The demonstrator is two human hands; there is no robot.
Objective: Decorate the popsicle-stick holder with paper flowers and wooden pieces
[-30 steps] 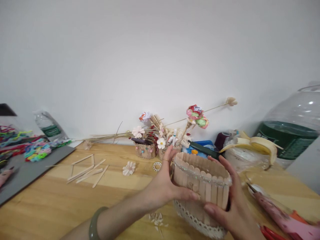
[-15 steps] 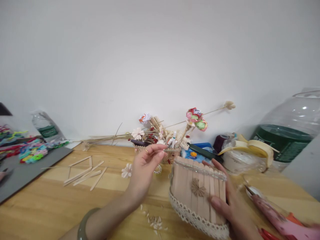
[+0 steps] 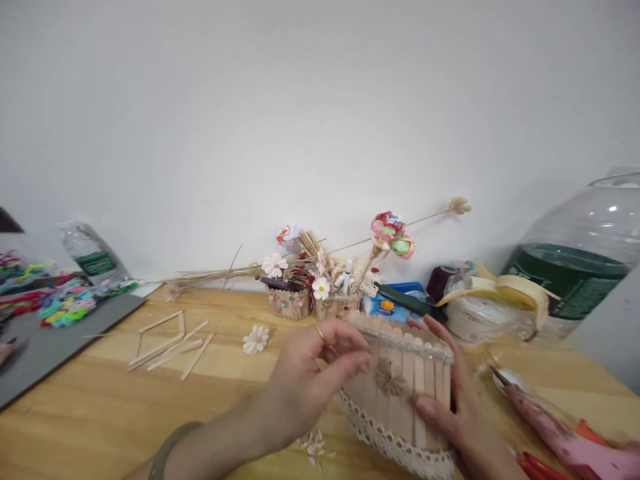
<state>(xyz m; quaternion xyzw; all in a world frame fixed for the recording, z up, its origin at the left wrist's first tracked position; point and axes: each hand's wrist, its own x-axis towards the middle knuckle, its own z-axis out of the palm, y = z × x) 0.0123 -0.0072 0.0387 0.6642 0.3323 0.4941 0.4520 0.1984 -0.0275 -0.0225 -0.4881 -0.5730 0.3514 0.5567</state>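
Snugly, right hand (image 3: pixel 465 417) clasps a slatted wooden basket (image 3: pixel 413 367); left hand (image 3: pixel 307 387) curls, grip unclear.

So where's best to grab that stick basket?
Likely the right end of the basket, from the right, as the right hand holds it, thumb in front: it's plain there, while lace trims the bottom and a flower ornament the middle.

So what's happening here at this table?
Someone is handling a container made of upright wooden sticks, tilted in their right hand's grip. Its front carries a small flower-shaped decoration, with lace trim along the bottom. The left hand, fingers curled, is in front of the container's left side; whether it touches it or holds anything is unclear. Loose sticks and a white flower lie on the table to the left.
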